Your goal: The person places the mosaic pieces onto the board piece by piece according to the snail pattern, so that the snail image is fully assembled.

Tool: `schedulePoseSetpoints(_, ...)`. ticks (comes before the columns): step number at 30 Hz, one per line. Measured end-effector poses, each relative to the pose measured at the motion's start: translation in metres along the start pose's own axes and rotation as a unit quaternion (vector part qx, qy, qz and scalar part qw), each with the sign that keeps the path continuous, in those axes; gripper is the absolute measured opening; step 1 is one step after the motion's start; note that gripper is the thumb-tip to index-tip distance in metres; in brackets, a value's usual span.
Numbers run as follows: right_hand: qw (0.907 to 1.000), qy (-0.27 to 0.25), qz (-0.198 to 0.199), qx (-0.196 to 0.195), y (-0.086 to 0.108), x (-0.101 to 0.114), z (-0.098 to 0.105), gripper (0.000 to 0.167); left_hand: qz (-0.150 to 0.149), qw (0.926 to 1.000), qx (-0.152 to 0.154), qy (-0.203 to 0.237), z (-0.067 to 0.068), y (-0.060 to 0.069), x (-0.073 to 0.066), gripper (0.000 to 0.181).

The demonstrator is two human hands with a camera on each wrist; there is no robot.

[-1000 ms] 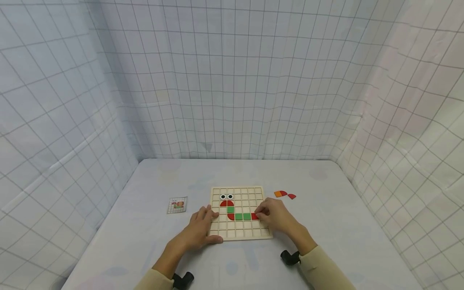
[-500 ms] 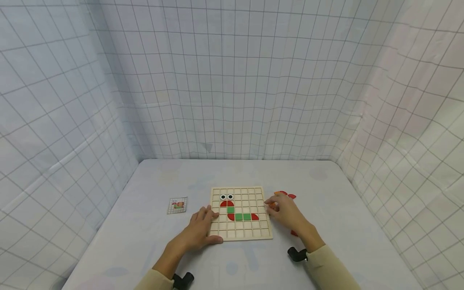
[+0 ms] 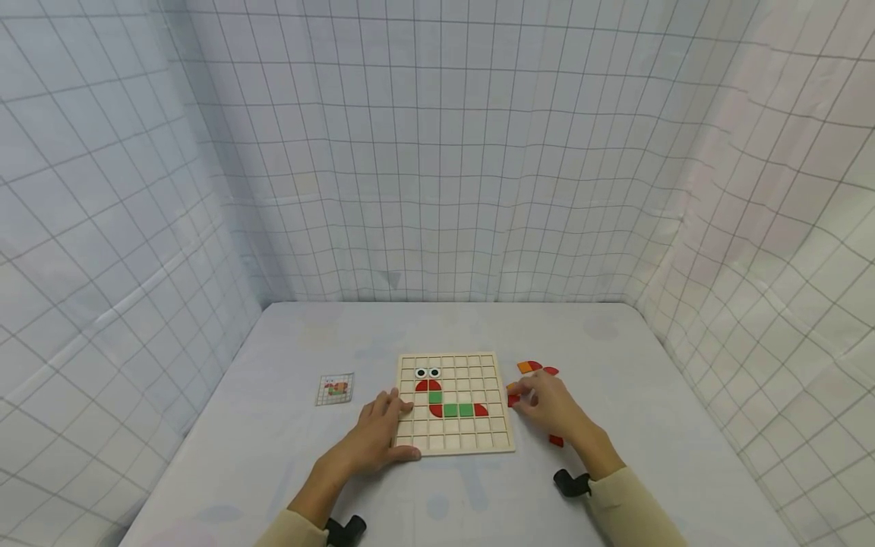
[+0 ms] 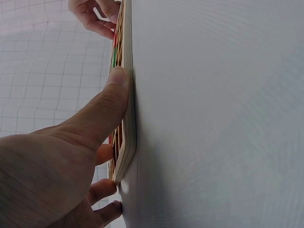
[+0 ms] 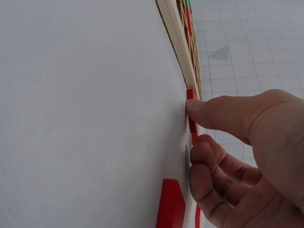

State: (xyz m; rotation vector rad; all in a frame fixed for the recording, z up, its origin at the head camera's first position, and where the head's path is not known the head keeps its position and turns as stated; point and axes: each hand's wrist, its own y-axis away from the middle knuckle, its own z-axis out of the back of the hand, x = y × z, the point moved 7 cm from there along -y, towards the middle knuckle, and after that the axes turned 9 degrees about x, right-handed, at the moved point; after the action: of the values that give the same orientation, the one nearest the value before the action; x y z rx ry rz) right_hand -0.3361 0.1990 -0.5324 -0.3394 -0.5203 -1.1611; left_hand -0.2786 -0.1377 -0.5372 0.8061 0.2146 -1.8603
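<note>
White gridded cloth (image 3: 437, 152) rises around three sides of my bench (image 3: 239, 456). Pale sleeves (image 3: 632, 509) cover my forearms. The wooden board (image 3: 451, 438), marked off in squares, lies flat in the middle of the bench, between my hands. My left hand (image 3: 376, 429) is spread with its fingers loose, resting on the board's left side, its thumb on the near edge. My right hand (image 3: 550, 406) is just beside the board's right edge with its fingers curled, the thumb touching a red piece (image 5: 192, 126); I cannot tell whether I have it gripped. A small card (image 3: 335, 389) with a coloured picture on a grid lies left of the board. Three green squares (image 3: 450, 410) and four red rounded pieces (image 3: 436, 410) sit in the board, making a bent figure, with two eye pieces (image 3: 421, 373) side by side at its top left. An orange piece (image 3: 510, 389) lies at my right fingertips. Beyond that hand are another orange piece (image 3: 523, 367) and two red ones, and one more red piece (image 3: 556, 441) is near my right wrist
</note>
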Motion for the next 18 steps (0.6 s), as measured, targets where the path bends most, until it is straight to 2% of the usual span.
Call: schedulePoseSetpoints(18, 0.9998, -0.005, 0.010, 0.018, 0.0009, 0.0031, -0.0031, 0.017, -0.004, 1.0000, 0.001, 0.000, 0.0002, -0.0009, 0.0000, 0.084)
